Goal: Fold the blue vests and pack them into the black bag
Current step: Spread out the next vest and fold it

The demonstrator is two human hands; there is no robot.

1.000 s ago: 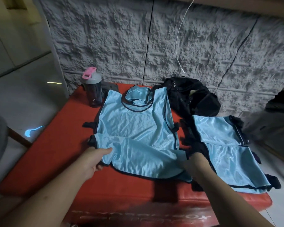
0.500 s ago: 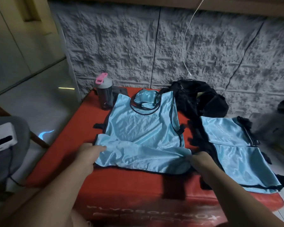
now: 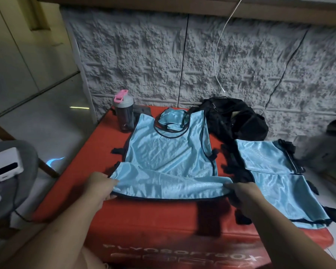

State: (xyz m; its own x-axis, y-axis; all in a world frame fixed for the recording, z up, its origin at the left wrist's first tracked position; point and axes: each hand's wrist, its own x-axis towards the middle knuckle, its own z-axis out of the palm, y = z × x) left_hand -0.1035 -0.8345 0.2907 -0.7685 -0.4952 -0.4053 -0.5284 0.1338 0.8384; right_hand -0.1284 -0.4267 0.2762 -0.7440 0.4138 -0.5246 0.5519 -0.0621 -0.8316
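A light blue vest [image 3: 169,152] with black trim lies flat on the red padded box [image 3: 163,220], neck hole toward the wall. Its near hem is turned up in a fold. My left hand [image 3: 100,186] grips the fold's left corner and my right hand [image 3: 241,193] pinches its right corner. More blue vests [image 3: 275,179] lie to the right, reaching the box's right edge. The black bag [image 3: 235,121] sits slumped at the back, against the wall, behind both.
A dark shaker bottle [image 3: 124,113] with a grey lid and pink cap stands at the box's back left corner. A white cable [image 3: 220,55] hangs down the textured wall. A grey chair [image 3: 12,183] carrying a white device [image 3: 6,168] is at the left.
Both hands have pulled the turned-up hem flatter and straighter across the vest; the fold now lies even. The camera has tilted, showing the chair at left.
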